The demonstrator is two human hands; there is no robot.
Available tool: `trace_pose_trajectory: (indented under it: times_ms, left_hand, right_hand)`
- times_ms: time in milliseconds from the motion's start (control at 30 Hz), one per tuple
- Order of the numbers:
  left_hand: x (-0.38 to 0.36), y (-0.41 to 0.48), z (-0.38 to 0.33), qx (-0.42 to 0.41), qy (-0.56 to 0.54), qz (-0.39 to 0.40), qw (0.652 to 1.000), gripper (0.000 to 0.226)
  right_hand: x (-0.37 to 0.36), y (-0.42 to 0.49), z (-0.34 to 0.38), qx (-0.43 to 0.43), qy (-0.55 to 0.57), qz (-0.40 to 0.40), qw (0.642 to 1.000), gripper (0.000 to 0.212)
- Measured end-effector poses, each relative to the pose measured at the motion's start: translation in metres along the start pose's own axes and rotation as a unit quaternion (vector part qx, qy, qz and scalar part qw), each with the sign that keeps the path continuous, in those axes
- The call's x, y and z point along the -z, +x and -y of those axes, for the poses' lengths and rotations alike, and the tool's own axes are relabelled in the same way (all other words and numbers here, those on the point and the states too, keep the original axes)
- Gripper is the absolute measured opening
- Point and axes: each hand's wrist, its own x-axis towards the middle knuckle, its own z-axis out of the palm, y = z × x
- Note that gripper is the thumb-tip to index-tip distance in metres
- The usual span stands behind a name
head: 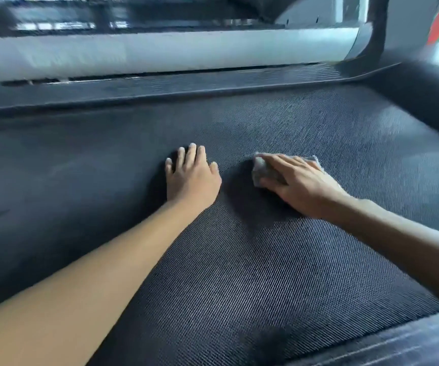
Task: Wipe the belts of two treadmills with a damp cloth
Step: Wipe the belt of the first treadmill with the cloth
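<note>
Dark ribbed treadmill belt [239, 273] under both your arms; everything beyond its far edge is motion-blurred and unreadable. Your left hand [192, 178] lies flat mid-belt, fingers straight, slightly spread, holding nothing. Your right hand [301, 187], just beside it, presses a grey cloth [262, 170] onto the belt with extended fingers; most of the cloth is hidden beneath them. Grooved side rail [160, 87] borders the far edge; near right corner is cut off.

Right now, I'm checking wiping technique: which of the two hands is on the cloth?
The right hand: it lies over the grey cloth on the belt. The left hand rests flat on the bare belt, holding nothing.
</note>
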Motion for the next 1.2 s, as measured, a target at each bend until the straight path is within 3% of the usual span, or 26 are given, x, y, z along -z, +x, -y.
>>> trace_pose_trajectory:
  times_ms: [167, 333, 433, 533, 600, 667, 733, 833, 900, 1000, 1100, 1200]
  left_hand:
    - [0.021, 0.005, 0.022, -0.069, 0.037, 0.089, 0.993, 0.060]
    - [0.035, -0.012, 0.050, -0.099, 0.055, 0.106, 0.988, 0.059]
    - [0.029, -0.023, 0.050, -0.095, 0.059, 0.079, 0.991, 0.058]
    - [0.021, -0.028, 0.045, -0.087, 0.059, 0.047, 0.993, 0.055]
    - [0.025, -0.024, 0.046, -0.096, 0.059, 0.047, 0.993, 0.055]
    - [0.032, -0.019, 0.052, -0.107, 0.049, 0.056, 0.991, 0.056]
    - [0.037, -0.020, 0.058, -0.114, 0.037, 0.069, 0.990, 0.056]
    - [0.038, -0.033, 0.065, -0.112, 0.017, 0.082, 0.990, 0.056]
    - [0.040, -0.039, 0.072, -0.114, 0.014, 0.087, 0.990, 0.056]
    - [0.041, -0.045, 0.081, -0.123, 0.015, 0.088, 0.988, 0.055]
    - [0.038, -0.046, 0.085, -0.140, 0.016, 0.066, 0.988, 0.055]
    - [0.033, -0.048, 0.086, -0.143, 0.020, 0.049, 0.988, 0.055]
  right_hand:
    - [0.004, 0.018, -0.041, -0.184, -0.015, -0.036, 0.982, 0.055]
    - [-0.007, 0.051, -0.037, -0.228, -0.033, -0.069, 0.971, 0.050]
    - [-0.013, 0.022, 0.003, -0.146, -0.035, -0.088, 0.985, 0.044]
    - [-0.017, -0.035, 0.070, 0.028, -0.029, -0.110, 0.993, 0.044]
    - [-0.012, -0.062, 0.091, 0.112, 0.027, -0.060, 0.992, 0.050]
    - [-0.004, -0.055, 0.079, 0.137, 0.046, 0.003, 0.989, 0.055]
    - [-0.002, -0.020, 0.051, 0.056, 0.019, 0.006, 0.998, 0.049]
    - [-0.002, 0.033, 0.021, -0.140, -0.003, 0.000, 0.990, 0.046]
    - [-0.009, 0.039, 0.032, -0.163, 0.007, -0.015, 0.987, 0.049]
    - [-0.013, -0.015, 0.073, -0.031, -0.001, -0.047, 0.998, 0.052]
    - [-0.003, -0.077, 0.100, 0.142, 0.038, -0.007, 0.989, 0.054]
    - [0.006, -0.064, 0.081, 0.189, 0.045, 0.045, 0.980, 0.056]
